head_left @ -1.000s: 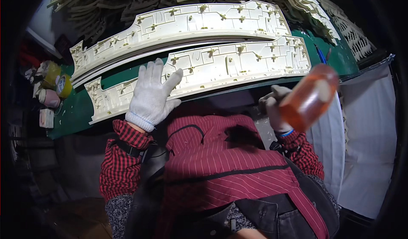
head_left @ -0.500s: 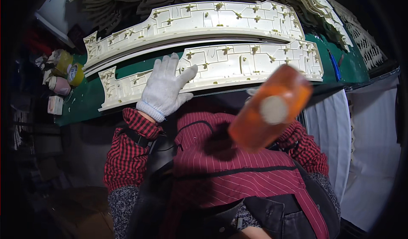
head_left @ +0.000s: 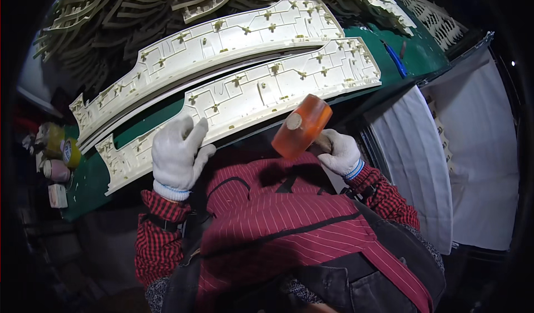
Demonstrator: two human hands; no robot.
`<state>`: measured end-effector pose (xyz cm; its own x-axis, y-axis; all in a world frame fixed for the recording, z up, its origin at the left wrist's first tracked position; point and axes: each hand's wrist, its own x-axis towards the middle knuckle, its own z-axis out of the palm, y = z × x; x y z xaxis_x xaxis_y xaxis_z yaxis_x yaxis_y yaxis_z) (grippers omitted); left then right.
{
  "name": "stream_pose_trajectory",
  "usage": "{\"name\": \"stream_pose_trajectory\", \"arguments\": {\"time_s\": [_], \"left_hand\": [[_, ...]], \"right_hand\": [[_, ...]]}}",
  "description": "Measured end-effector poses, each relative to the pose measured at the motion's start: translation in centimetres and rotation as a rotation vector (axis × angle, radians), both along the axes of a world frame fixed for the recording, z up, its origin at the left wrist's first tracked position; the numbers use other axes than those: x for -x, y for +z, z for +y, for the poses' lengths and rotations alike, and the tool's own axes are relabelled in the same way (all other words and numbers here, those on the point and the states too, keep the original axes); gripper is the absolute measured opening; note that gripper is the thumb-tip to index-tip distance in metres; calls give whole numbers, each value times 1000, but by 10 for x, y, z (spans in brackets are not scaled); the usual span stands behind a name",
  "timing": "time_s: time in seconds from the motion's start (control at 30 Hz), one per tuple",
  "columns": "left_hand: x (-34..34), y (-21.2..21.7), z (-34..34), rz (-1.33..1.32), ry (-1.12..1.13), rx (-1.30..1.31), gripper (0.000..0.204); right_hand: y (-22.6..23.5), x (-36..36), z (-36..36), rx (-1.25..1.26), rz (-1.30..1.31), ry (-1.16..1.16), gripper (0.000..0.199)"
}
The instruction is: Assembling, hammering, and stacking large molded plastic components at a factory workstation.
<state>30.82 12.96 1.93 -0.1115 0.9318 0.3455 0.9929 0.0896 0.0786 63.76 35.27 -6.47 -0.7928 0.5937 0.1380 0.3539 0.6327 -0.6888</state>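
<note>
My right hand (head_left: pixel 342 153), in a white knit glove, grips the handle of a mallet with a translucent orange head (head_left: pixel 311 125). The mallet head is held in front of the bench edge, apart from the panels. My left hand (head_left: pixel 173 156), gloved the same way, is at the left part of the near cream plastic panel (head_left: pixel 247 103). Its fingers are loosely bent, with the thumb apart, and no held object shows between them. The panel's upturned face has moulded ribs and several small clip-like posts. Behind it lies a second, similar panel (head_left: pixel 197 45).
Both panels lie on a green bench top (head_left: pixel 144 125). A heap of similar cream parts (head_left: pixel 139 13) rises behind them. A blue pen-like tool (head_left: pixel 396 61) lies at the right, a yellow tape roll (head_left: pixel 71 153) at the left. White cloth (head_left: pixel 417 163) hangs at right.
The view has turned, shifting the bench and panels. The mallet has dropped farther from the camera, and my right hand now shows. My left fingers went from spread flat to loosely bent.
</note>
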Motion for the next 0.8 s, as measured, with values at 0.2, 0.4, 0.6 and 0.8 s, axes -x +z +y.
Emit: {"name": "stream_pose_trajectory", "arguments": {"time_s": [0.2,0.4,0.6,0.8], "left_hand": [[-7,-24,5,-96,88,74,52],[-9,-14,17,12,35,-6,47],[-5,-31,16,39,83,78,47],[-1,-34,16,102,16,38,48]], "right_hand": [[-62,-31,22,135,258,-279,40],[-50,-33,34,314,204,-438,35],[12,5,26,207,381,-350,32],[7,12,9,-161,-371,-38,31]]}}
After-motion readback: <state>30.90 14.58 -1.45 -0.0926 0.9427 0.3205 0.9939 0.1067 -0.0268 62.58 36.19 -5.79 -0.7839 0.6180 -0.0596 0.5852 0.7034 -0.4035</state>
